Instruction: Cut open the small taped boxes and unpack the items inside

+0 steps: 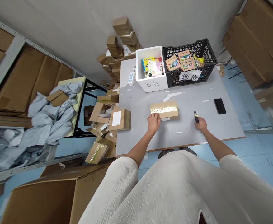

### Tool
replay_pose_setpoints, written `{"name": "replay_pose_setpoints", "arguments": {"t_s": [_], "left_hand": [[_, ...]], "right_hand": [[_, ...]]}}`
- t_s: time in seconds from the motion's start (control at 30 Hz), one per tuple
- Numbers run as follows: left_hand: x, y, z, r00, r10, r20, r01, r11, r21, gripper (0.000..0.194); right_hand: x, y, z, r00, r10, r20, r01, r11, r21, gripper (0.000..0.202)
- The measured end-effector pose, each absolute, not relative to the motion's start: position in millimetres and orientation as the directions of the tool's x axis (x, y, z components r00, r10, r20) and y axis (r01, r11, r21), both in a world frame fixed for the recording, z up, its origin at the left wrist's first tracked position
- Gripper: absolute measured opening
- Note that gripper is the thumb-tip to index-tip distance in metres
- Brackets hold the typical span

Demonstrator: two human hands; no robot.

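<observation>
1 carton [164, 110] sits mid-counter [138, 137] in the head view, tape [167, 109] looking uncut, flaps not yet opened; the left hand's [153, 122] fingers rest on its near-left edge, the right hand's [201, 124] grip 1 knife [196, 117]; also 1 white bin [153, 84], 1 black crate [173, 82], 1 phone [219, 106]

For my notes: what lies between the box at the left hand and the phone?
The head view shows the right hand, holding a cutter, between the box and the phone, slightly on the near side.
</observation>
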State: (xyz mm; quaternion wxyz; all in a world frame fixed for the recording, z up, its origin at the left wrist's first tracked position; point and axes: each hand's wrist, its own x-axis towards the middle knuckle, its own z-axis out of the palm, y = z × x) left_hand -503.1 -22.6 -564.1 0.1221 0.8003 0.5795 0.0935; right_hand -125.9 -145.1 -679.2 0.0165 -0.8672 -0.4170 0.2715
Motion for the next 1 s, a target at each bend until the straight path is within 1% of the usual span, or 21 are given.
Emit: {"name": "replay_pose_setpoints", "arguments": {"t_s": [0.17, 0.23, 0.3, 0.37, 0.43, 0.5, 0.57, 0.63, 0.73, 0.8, 0.87, 0.93, 1.0], "left_hand": [[-501, -26, -567, 0.298, 0.955, -0.003, 0.919, -0.286, 0.269, 0.033], [-501, -26, -568, 0.296, 0.955, -0.005, 0.922, -0.284, 0.263, 0.034], [-500, -26, -568, 0.295, 0.955, -0.004, 0.922, -0.284, 0.262, 0.032], [-500, -26, -568, 0.298, 0.954, -0.003, 0.921, -0.287, 0.262, 0.03], [-500, -25, -569, 0.3, 0.954, 0.0, 0.92, -0.29, 0.263, 0.03], [-501, -25, -569, 0.308, 0.951, 0.003, 0.916, -0.298, 0.267, 0.03], [-502, -25, -570, 0.321, 0.947, 0.009, 0.91, -0.311, 0.276, 0.032], [-503, -26, -571, 0.337, 0.941, 0.021, 0.899, -0.329, 0.29, 0.034], [-508, -28, -573, 0.366, 0.929, 0.052, 0.876, -0.363, 0.318, 0.037], [-512, -29, -575, 0.399, 0.914, 0.075, 0.854, -0.4, 0.334, 0.041], [-517, -31, -578, 0.441, 0.892, 0.102, 0.827, -0.447, 0.342, 0.044], [-520, -32, -582, 0.473, 0.871, 0.134, 0.803, -0.489, 0.341, 0.046], [-523, -34, -585, 0.489, 0.858, 0.159, 0.787, -0.513, 0.344, 0.047]], "right_hand": [[-127, -144, -682, 0.462, 0.769, -0.442, 0.768, -0.596, -0.233, 0.043], [-126, -144, -682, 0.462, 0.772, -0.437, 0.759, -0.599, -0.255, 0.041], [-124, -144, -681, 0.481, 0.762, -0.434, 0.718, -0.626, -0.305, 0.039], [-122, -142, -678, 0.509, 0.742, -0.435, 0.633, -0.666, -0.394, 0.039], [-122, -137, -672, 0.53, 0.725, -0.439, 0.509, -0.687, -0.519, 0.042], [-123, -127, -661, 0.539, 0.73, -0.42, 0.378, -0.655, -0.654, 0.043], [-127, -113, -646, 0.543, 0.754, -0.37, 0.286, -0.581, -0.762, 0.041], [-135, -95, -626, 0.523, 0.797, -0.302, 0.259, -0.487, -0.834, 0.044], [-154, -67, -591, 0.397, 0.895, -0.205, 0.305, -0.339, -0.89, 0.056], [-173, -50, -567, 0.248, 0.958, -0.143, 0.366, -0.23, -0.902, 0.059], [-194, -36, -544, 0.078, 0.994, -0.081, 0.498, -0.109, -0.86, 0.057], [-217, -25, -526, -0.09, 0.995, -0.032, 0.67, 0.037, -0.741, 0.05], [-239, -17, -513, -0.222, 0.974, -0.042, 0.793, 0.156, -0.588, 0.045]]}}
